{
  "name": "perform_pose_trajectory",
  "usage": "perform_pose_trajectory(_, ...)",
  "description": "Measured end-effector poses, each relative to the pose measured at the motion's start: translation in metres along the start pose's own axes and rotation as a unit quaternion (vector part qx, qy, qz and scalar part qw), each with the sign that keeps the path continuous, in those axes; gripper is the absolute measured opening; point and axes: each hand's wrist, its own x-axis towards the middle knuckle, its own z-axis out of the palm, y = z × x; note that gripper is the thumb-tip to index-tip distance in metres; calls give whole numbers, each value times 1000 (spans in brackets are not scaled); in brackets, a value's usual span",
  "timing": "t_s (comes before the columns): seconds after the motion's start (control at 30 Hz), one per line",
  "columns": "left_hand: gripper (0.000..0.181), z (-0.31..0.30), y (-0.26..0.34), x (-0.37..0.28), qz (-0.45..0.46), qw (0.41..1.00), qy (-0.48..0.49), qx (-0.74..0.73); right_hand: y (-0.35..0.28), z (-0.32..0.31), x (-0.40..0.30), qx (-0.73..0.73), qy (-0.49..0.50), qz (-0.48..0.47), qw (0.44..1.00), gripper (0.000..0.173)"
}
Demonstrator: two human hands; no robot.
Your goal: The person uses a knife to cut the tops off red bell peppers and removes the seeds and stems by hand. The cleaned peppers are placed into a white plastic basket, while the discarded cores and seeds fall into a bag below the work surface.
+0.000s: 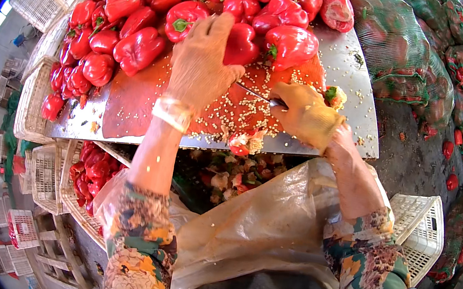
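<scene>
My left hand (202,63), fingers spread, reaches over the near edge of a heap of red bell peppers and touches a red bell pepper (241,46). In my gloved right hand (300,110) is a small knife (253,92), its thin blade pointing left. Another red bell pepper (291,47) lies just beyond that hand. Pale seeds are scattered over the orange-red board (140,100) on the metal table (347,63). A cut pepper core (336,98) lies right of the knife hand. A second core with red flesh (246,142) rests at the table's near edge.
Under the table edge is a dark container holding cut cores and scraps (231,175). A plastic crate (85,208) with red peppers stands lower left. Green mesh sacks of peppers (387,46) fill the right side. An empty crate (416,232) stands at lower right.
</scene>
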Motion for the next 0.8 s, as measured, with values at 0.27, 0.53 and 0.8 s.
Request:
perform_pose_trajectory(0.27, 74, 43, -29, 45, 23, 992, -95, 76, 1, -39, -20, -19, 34, -60, 997, 28)
perform_pose_trajectory(0.53, 74, -1, -19, -36, -162, 967, 42, -193, -32, -30, 3, 296, 115, 80, 945, 35)
perform_pose_trajectory(0.8, 72, -5, 4, -67, -276, 921, 126, -247, -73, 5, 8, 159, 152, -81, 972, 45)
